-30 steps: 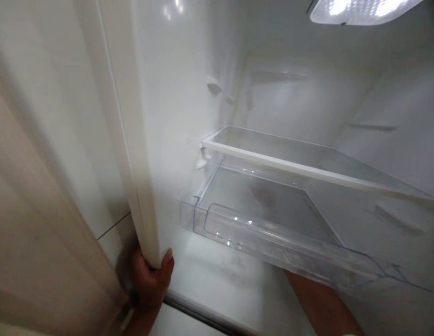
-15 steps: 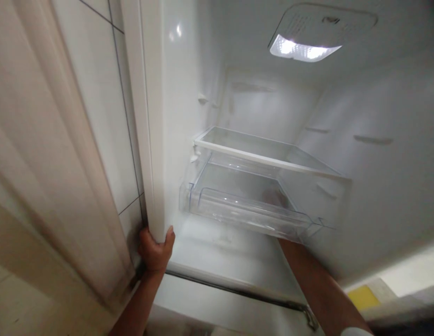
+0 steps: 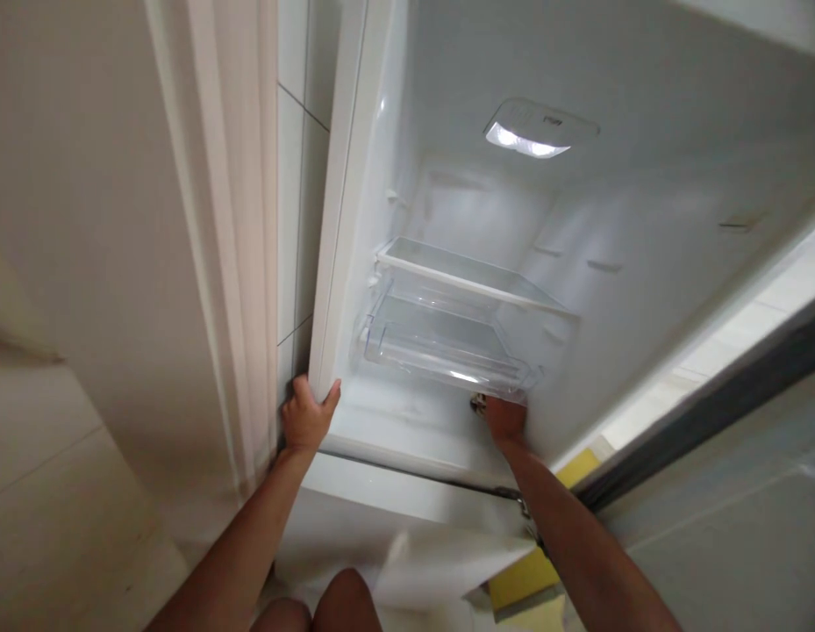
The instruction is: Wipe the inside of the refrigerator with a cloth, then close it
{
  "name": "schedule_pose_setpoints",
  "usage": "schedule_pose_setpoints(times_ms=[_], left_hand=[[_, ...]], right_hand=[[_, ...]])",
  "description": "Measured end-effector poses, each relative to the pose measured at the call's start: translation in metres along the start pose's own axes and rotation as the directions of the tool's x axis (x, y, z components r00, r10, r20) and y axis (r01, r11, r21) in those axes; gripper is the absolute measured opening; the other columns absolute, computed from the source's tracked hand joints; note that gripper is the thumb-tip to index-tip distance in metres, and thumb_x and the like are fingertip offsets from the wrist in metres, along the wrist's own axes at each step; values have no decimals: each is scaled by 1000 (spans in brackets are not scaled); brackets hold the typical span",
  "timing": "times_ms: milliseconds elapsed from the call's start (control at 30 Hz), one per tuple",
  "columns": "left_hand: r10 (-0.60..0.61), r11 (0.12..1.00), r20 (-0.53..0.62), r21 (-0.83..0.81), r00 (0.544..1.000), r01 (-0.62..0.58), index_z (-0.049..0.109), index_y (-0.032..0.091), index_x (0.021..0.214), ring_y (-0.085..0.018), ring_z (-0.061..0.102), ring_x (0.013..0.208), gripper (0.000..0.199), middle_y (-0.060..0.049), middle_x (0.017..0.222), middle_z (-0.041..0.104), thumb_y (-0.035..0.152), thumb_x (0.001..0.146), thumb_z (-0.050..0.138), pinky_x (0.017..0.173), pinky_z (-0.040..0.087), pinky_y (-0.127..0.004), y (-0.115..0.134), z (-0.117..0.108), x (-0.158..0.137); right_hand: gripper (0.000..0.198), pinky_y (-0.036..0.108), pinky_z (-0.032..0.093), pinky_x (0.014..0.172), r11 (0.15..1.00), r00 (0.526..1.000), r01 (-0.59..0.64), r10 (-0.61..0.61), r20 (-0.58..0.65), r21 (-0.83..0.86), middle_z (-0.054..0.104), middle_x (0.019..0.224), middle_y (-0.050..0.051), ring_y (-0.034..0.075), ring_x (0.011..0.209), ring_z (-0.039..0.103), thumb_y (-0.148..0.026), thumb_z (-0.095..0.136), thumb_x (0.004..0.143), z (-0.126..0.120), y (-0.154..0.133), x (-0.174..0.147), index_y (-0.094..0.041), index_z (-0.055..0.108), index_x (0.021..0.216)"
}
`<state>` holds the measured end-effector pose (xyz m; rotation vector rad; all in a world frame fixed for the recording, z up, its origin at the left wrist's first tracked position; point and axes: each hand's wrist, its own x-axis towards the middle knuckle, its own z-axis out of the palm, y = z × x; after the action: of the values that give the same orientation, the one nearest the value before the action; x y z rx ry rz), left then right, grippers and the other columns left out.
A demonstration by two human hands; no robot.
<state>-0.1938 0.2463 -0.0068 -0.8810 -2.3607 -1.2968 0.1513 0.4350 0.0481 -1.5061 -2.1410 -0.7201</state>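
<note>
My left hand (image 3: 308, 417) is wrapped round the lower left front edge of an open refrigerator (image 3: 338, 219), thumb on the inner side. My right hand (image 3: 505, 417) is low inside it, just under the front of a clear plastic drawer (image 3: 439, 351). Its fingers are curled, and a small dark-and-light patterned thing (image 3: 477, 404) pokes out at their left; I cannot make out its kind. Beneath that hand lies the white refrigerator floor (image 3: 407, 412). Above the drawer sits a glass shelf (image 3: 473, 272) with a white front rim.
A lit lamp (image 3: 529, 140) is set in the refrigerator ceiling. The open door (image 3: 729, 395) stands at the right, with yellow blocks (image 3: 522, 584) near its foot. A pale door frame (image 3: 229, 219) and a tiled wall (image 3: 293, 219) are close on the left. My knees (image 3: 345, 601) show below.
My view has drawn back and shifted. The right hand has come forward from behind the clear drawer to the floor below its front. The left hand keeps its hold on the edge.
</note>
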Motion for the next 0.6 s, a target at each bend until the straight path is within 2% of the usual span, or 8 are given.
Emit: schedule_pose_setpoints(times_ms=[67,233,433,600], left_hand=[[-14,1000,40,6,999,14,54,12,116,-38,73,87,54,-18,92,75,57,88,62,67,47,-35,7,-9,-2],[-57,998,165,-30,985,62,51,15,124,-38,73,97,51,-17,104,76,54,92,61,74,49,-37,21,-33,-5],[-104,979,307,-139,946,152,48,18,130,-37,71,107,50,-19,117,72,51,95,61,81,51,-39,25,-50,-2],[-101,963,333,-204,938,176,49,18,127,-35,71,105,43,-17,113,71,46,96,62,77,52,-36,25,-52,0]], right_hand=[[29,41,37,95,999,1000,-11,12,19,-36,72,102,18,29,106,59,-16,47,96,-6,-4,-12,-12,74,104],[36,41,37,96,998,998,-18,22,55,-62,68,117,17,29,111,55,-21,41,100,-23,-13,-42,-19,71,120],[39,45,41,102,998,991,-34,40,126,-53,59,136,16,34,131,45,-18,37,101,-34,-23,-59,-19,68,125],[42,39,51,77,985,966,-168,174,192,-44,56,132,20,38,125,51,-16,36,99,-36,-44,-67,-21,64,129]])
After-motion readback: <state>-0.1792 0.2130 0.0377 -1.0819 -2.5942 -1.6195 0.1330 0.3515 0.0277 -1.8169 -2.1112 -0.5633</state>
